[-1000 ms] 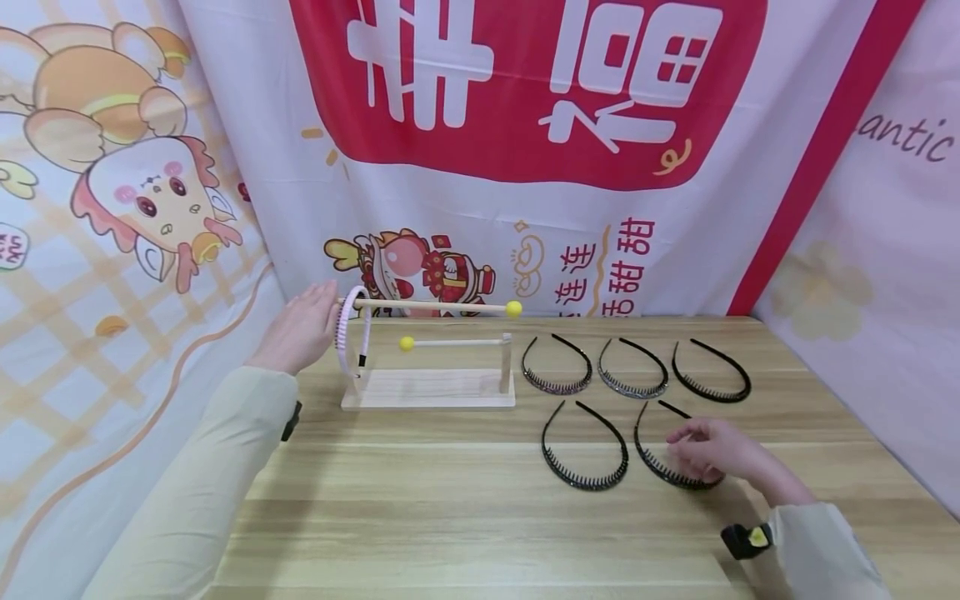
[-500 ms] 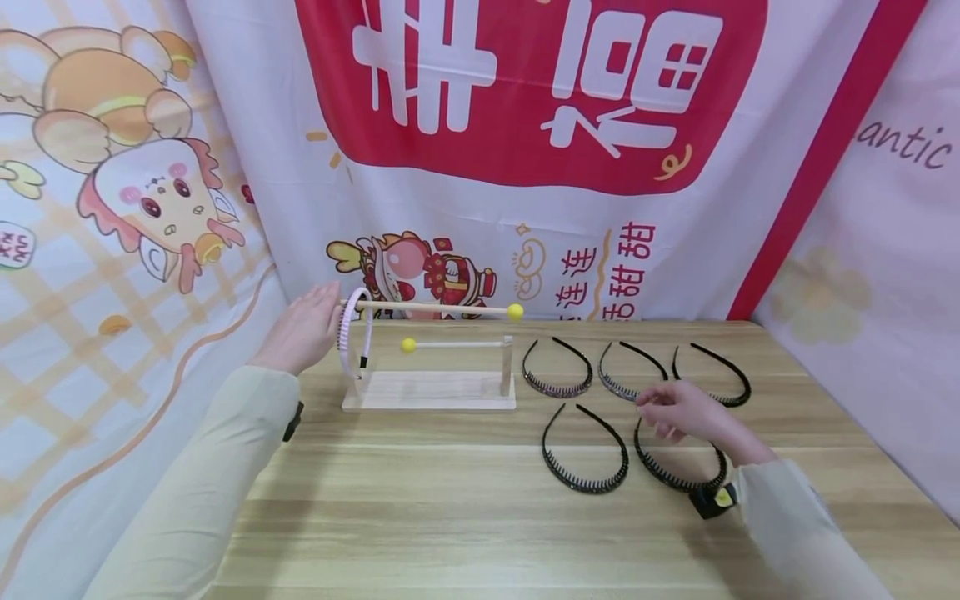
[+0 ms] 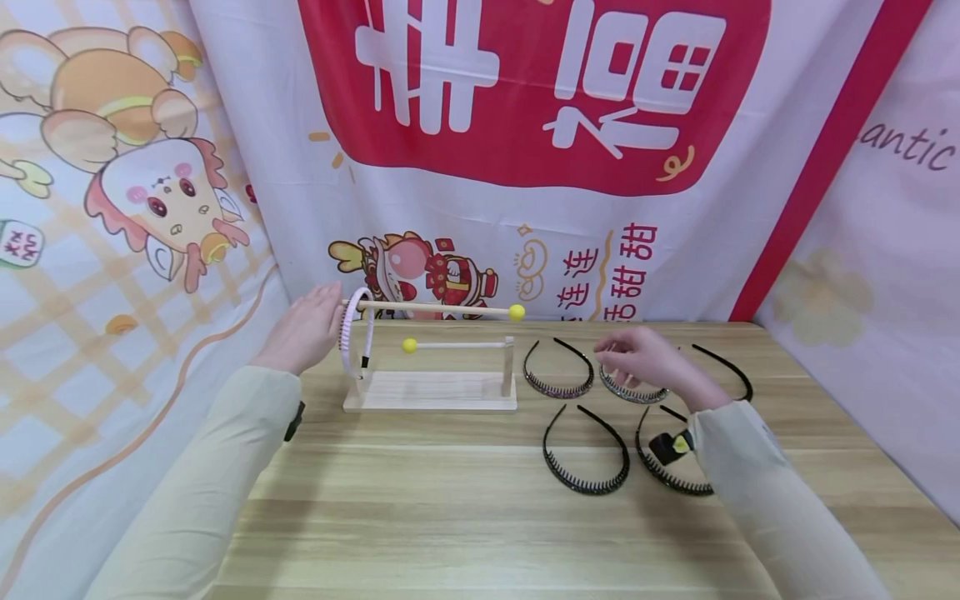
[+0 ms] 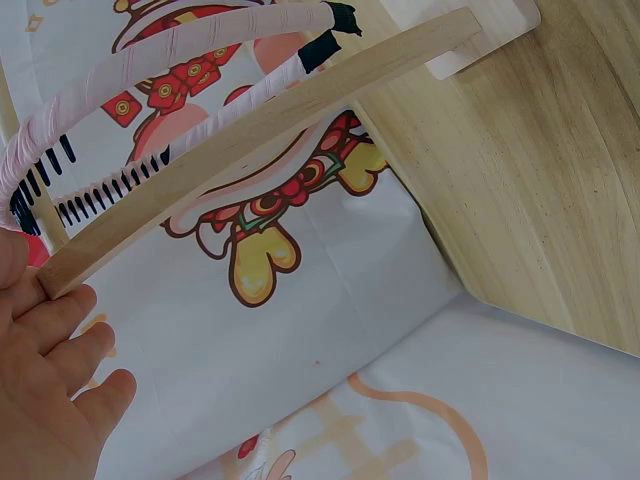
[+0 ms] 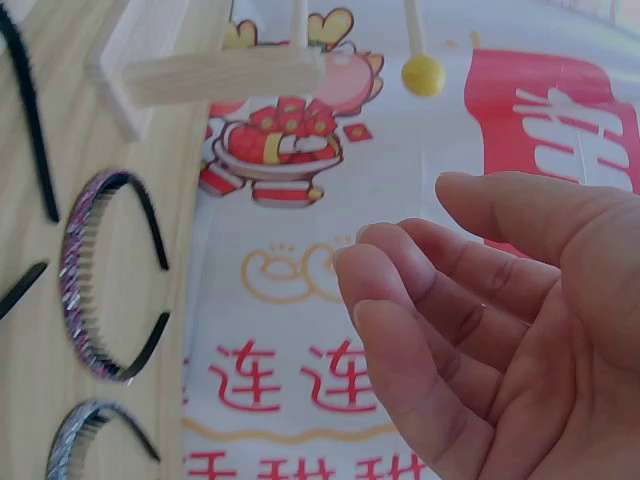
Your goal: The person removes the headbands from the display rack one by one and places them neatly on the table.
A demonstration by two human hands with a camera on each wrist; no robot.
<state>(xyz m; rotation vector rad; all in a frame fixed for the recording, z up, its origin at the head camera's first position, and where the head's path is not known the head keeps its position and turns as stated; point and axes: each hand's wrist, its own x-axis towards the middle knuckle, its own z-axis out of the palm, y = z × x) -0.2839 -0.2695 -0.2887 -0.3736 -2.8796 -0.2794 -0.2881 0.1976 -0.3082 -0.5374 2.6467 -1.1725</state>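
My left hand [image 3: 303, 329] rests against the top of the left post [image 4: 250, 145] of a wooden display stand [image 3: 431, 392]. Several fingertips show beside the post end in the left wrist view. A pale pink headband [image 4: 150, 45] with black comb teeth hangs on the stand's upper rod [image 3: 442, 308], close to that hand. Over the back row of headbands hovers my right hand [image 3: 641, 358], its fingers loosely bent and nothing between them. It partly covers a silvery headband [image 3: 637, 393]. Left of it lies a pinkish glittery headband [image 5: 75, 270].
Two black toothed headbands, one at front left [image 3: 585, 483] and one at front right [image 3: 667, 479], lie on the wooden table [image 3: 450, 517]. Another black headband [image 3: 723, 362] lies back right. Yellow balls tip the upper rod [image 3: 516, 312] and lower rod [image 3: 409, 345]. Printed cloth hangs behind.
My right hand has moved left and away from me, from the front right headband to above the back row, carrying nothing. The left hand stays at the stand's post.
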